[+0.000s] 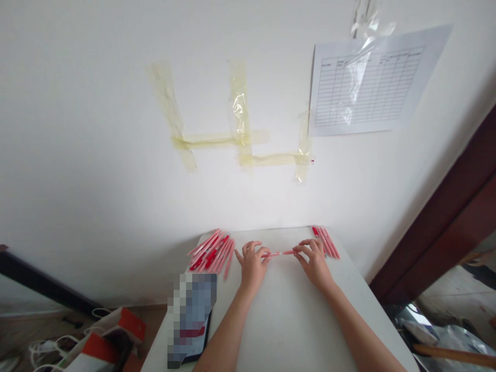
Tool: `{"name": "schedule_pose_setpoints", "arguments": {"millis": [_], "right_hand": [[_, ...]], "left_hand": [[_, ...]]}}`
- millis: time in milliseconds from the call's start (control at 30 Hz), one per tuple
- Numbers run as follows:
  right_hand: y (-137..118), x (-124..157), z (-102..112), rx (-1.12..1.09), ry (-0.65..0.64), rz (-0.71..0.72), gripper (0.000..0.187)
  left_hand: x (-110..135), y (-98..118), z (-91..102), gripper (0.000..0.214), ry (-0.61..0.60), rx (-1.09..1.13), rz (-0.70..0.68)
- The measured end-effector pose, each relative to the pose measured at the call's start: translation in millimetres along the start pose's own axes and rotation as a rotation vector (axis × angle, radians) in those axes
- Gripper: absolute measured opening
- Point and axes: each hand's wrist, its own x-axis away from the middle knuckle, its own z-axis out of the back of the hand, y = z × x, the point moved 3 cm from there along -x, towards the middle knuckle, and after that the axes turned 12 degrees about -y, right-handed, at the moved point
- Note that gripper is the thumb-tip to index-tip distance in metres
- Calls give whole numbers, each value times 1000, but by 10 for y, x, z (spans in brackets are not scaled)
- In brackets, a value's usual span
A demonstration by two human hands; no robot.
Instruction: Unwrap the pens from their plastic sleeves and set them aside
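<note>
Both my hands rest on a white table [287,320] near its far edge. My left hand [252,263] pinches one end of a pink pen [279,253], and my right hand [314,261] pinches the other end. The pen lies level between them, just above the tabletop. A fanned pile of several pink and red pens [212,252] lies to the left of my left hand. A smaller row of pink pens [327,242] lies just beyond my right hand.
A white wall rises right behind the table, with yellowed tape strips [240,134] and a taped paper chart [368,85]. A dark tablet [191,325] lies at the table's left edge. Bags and cables [96,346] clutter the floor at left; a brown door frame [445,222] stands at right.
</note>
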Motion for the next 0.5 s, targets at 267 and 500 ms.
{"name": "schedule_pose_setpoints", "arguments": {"millis": [267,500], "right_hand": [[-31,-4,-3,6,1,23,14],[-70,-8,12,-2,-12,25,15]], "left_hand": [[5,29,-11,16,-11,-11,-28],[5,30,-29,16,-19,-4,-47]]}}
